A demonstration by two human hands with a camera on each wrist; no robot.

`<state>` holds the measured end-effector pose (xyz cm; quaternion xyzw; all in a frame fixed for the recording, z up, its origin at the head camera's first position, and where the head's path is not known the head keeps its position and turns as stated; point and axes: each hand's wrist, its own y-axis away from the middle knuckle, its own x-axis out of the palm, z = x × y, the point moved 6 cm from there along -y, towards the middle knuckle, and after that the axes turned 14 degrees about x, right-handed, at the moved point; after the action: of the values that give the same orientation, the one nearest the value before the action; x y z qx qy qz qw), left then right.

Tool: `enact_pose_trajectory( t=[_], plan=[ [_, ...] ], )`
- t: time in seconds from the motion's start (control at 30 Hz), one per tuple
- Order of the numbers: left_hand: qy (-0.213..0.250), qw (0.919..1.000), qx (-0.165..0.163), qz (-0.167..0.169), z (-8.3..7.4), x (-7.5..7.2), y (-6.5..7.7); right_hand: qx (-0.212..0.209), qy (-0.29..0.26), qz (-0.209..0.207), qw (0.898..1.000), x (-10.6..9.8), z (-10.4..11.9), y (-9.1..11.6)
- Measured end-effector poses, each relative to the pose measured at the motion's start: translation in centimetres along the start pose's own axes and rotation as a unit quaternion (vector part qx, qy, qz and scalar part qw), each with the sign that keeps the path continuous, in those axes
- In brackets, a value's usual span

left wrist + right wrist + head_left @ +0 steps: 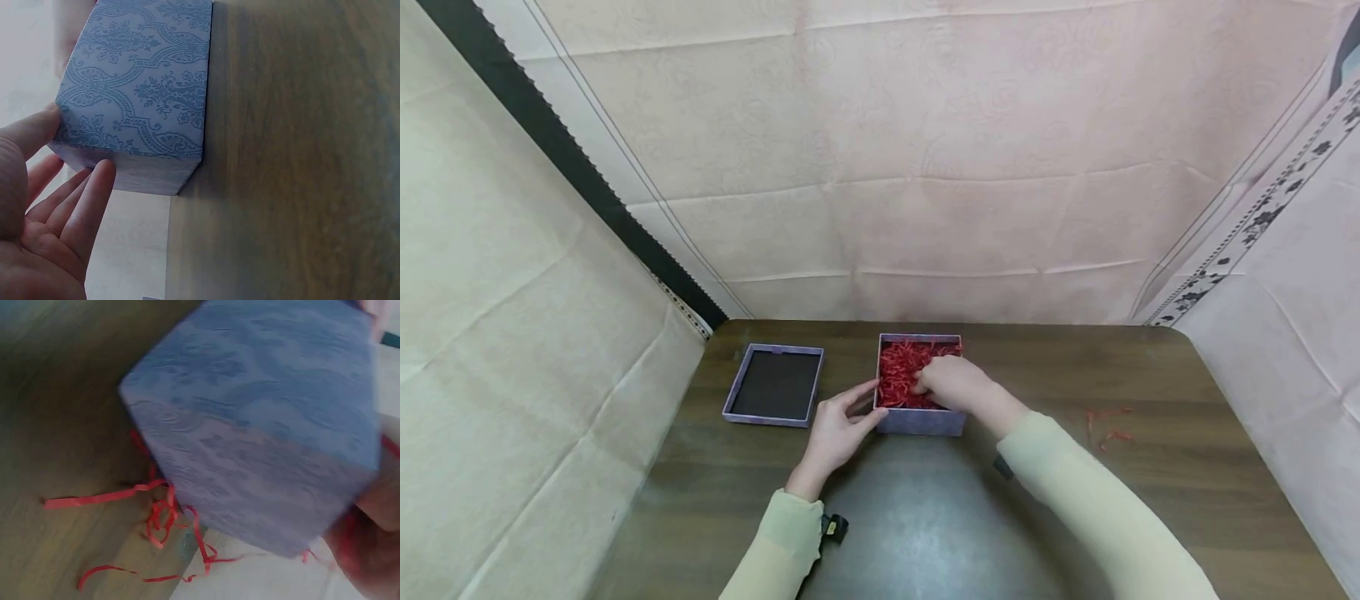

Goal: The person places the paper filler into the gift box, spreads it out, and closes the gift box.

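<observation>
A lidless blue-patterned box (922, 422) holds red shredded paper (898, 371). At its front left corner is my left hand (838, 429). The thumb rests on the front face near the rim, and fairly straight fingertips touch the left side. Close by in the left wrist view, the same hand (56, 212) touches the box (137, 81). Over the box's right part, my right hand (955, 382) reaches down into the shredded paper. Its fingertips are partly hidden there. In the blurred right wrist view, red strands lie against that hand (369, 531) beside the box (250, 425).
Left of the box lies its lid (777, 383), dark inside face up. Loose red paper strands (1112, 437) lie on the wooden table (1180, 475) to the right. More strands (162, 515) hang at the box's edge in the right wrist view. Cloth (940, 167) hangs behind the table.
</observation>
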<state>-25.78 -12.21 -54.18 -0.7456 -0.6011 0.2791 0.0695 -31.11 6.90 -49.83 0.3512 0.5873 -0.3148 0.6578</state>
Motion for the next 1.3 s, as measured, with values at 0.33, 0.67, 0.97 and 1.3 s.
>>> enact_pose_trajectory(
  t=[0.33,0.67,0.97,1.3],
  plan=[
    [-0.004,1.0000,-0.005,-0.001,0.1,0.0,0.2,0.017,-0.069,0.064,0.995,-1.2,-0.4,0.5],
    [0.013,0.9999,-0.003,-0.010,-0.1,0.0,0.0,0.019,-0.237,-0.018,0.971,-6.0,-4.7,4.4],
    [-0.006,1.0000,0.000,-0.001,0.2,0.0,0.1,0.135,-0.370,-0.079,0.916,-1.6,-11.1,6.1],
    [-0.012,0.9999,0.001,0.001,0.1,0.0,0.0,0.143,-0.320,-0.027,0.936,5.9,-11.9,5.5]
  ],
)
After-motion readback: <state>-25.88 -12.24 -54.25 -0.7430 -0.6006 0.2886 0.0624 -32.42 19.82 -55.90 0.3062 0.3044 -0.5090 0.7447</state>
